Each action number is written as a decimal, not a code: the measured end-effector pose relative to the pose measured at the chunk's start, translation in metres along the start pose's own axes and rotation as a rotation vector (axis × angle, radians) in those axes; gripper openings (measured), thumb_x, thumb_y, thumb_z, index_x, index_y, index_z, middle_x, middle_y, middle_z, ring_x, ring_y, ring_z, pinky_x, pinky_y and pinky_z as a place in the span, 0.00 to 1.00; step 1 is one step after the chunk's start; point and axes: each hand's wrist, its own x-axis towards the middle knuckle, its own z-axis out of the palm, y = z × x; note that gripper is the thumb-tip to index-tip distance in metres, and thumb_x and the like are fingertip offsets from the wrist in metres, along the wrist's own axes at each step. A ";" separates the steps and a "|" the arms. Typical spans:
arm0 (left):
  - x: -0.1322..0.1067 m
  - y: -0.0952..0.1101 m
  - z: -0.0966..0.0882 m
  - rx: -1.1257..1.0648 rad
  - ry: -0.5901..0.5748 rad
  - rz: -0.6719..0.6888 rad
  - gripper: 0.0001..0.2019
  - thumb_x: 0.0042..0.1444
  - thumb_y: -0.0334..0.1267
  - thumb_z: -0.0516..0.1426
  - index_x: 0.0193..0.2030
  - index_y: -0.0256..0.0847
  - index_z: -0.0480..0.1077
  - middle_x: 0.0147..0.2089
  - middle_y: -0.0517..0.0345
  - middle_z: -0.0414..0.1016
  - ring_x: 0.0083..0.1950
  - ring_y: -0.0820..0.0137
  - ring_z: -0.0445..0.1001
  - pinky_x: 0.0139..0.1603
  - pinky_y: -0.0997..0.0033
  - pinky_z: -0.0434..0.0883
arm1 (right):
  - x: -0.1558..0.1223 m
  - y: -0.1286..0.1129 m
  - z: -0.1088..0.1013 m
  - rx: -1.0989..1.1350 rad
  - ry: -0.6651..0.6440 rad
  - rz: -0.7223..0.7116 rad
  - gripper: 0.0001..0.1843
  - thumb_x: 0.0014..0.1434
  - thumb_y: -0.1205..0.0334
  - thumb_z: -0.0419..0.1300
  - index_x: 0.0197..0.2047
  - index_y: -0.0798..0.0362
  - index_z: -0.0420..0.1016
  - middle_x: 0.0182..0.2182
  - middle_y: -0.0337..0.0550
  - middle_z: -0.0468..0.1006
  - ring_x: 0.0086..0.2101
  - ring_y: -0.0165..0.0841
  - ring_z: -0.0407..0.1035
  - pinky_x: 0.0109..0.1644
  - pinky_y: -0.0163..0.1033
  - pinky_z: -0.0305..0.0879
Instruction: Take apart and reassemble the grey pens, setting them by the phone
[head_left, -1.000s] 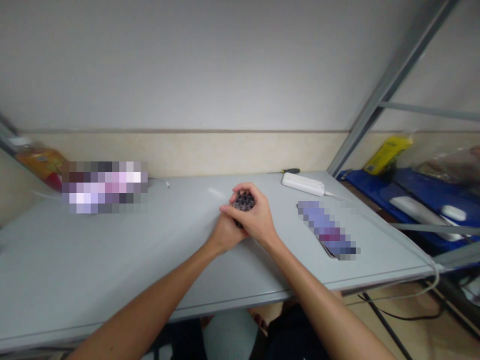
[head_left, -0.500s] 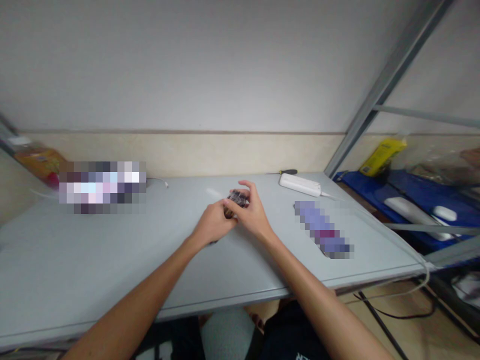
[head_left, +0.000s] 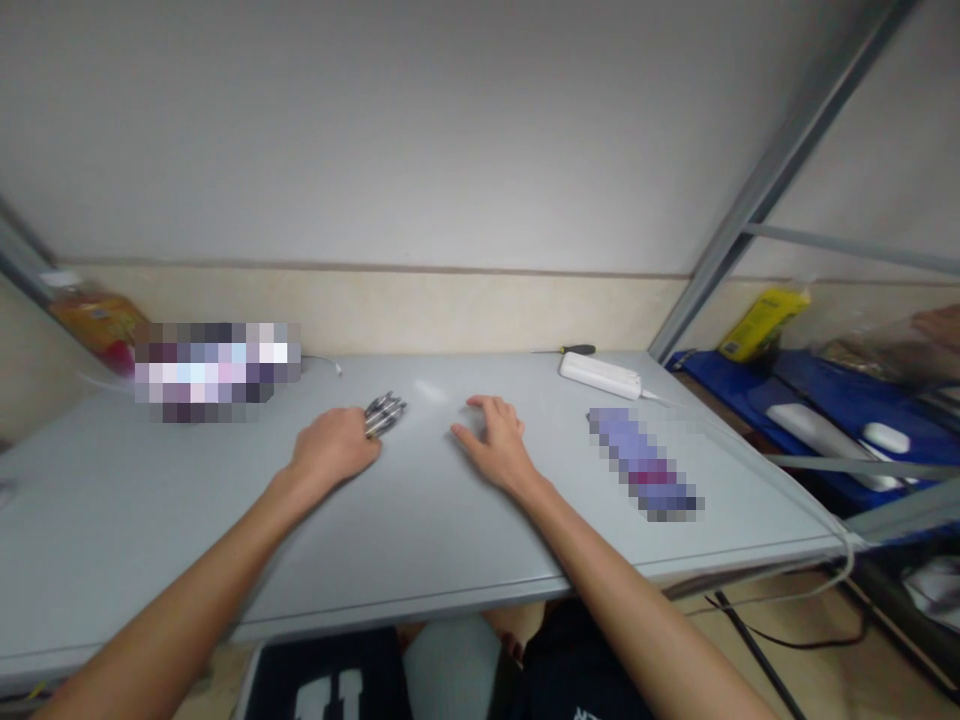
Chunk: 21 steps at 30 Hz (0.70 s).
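Observation:
My left hand [head_left: 334, 450] is closed round a bundle of pens [head_left: 385, 413] whose tips stick out past my fingers toward the wall. It rests low on the grey table [head_left: 420, 540], left of centre. My right hand [head_left: 496, 440] lies on the table a short way to the right, fingers spread and empty, apart from the pens.
A white power strip [head_left: 600, 374] and a small screwdriver [head_left: 574, 350] lie at the table's back right. Two blurred-out items sit at back left [head_left: 217, 370] and right [head_left: 645, 465]. A metal rack post [head_left: 757, 190] and a blue shelf [head_left: 810, 410] stand to the right.
Both hands held the pen bundle upright together at centre. Now my left hand has carried it left and laid it down, and my right hand has let go and flattened on the table.

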 end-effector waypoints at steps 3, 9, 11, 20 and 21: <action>0.006 -0.018 -0.004 -0.016 -0.066 -0.058 0.21 0.47 0.47 0.49 0.39 0.34 0.72 0.39 0.38 0.75 0.40 0.52 0.74 0.32 0.63 0.68 | 0.000 0.000 0.000 -0.037 -0.004 -0.004 0.19 0.55 0.55 0.57 0.49 0.51 0.65 0.48 0.50 0.67 0.49 0.44 0.57 0.50 0.50 0.53; 0.012 -0.035 0.005 0.006 0.017 -0.088 0.31 0.48 0.55 0.46 0.45 0.30 0.71 0.50 0.34 0.68 0.53 0.47 0.65 0.42 0.57 0.68 | 0.002 0.003 0.002 -0.053 0.020 0.068 0.20 0.53 0.57 0.57 0.49 0.50 0.63 0.47 0.48 0.66 0.48 0.43 0.58 0.49 0.49 0.53; 0.010 -0.034 0.011 -0.013 0.054 -0.128 0.35 0.47 0.59 0.45 0.50 0.30 0.67 0.54 0.33 0.64 0.56 0.45 0.61 0.45 0.52 0.67 | 0.003 0.004 0.002 -0.055 0.026 0.085 0.20 0.53 0.57 0.57 0.49 0.51 0.63 0.47 0.48 0.66 0.48 0.43 0.58 0.49 0.49 0.54; 0.002 -0.012 0.036 -0.098 0.175 -0.178 0.42 0.52 0.59 0.41 0.64 0.25 0.47 0.60 0.28 0.57 0.59 0.42 0.55 0.49 0.35 0.58 | 0.006 0.007 0.000 -0.037 0.034 0.104 0.20 0.52 0.57 0.56 0.48 0.51 0.62 0.47 0.48 0.67 0.47 0.42 0.59 0.49 0.49 0.54; 0.002 -0.011 0.038 -0.101 0.177 -0.183 0.42 0.52 0.59 0.41 0.65 0.26 0.45 0.61 0.27 0.55 0.60 0.42 0.55 0.49 0.35 0.57 | 0.006 0.007 0.000 -0.035 0.036 0.104 0.20 0.52 0.58 0.56 0.48 0.51 0.62 0.47 0.48 0.67 0.47 0.42 0.59 0.49 0.50 0.54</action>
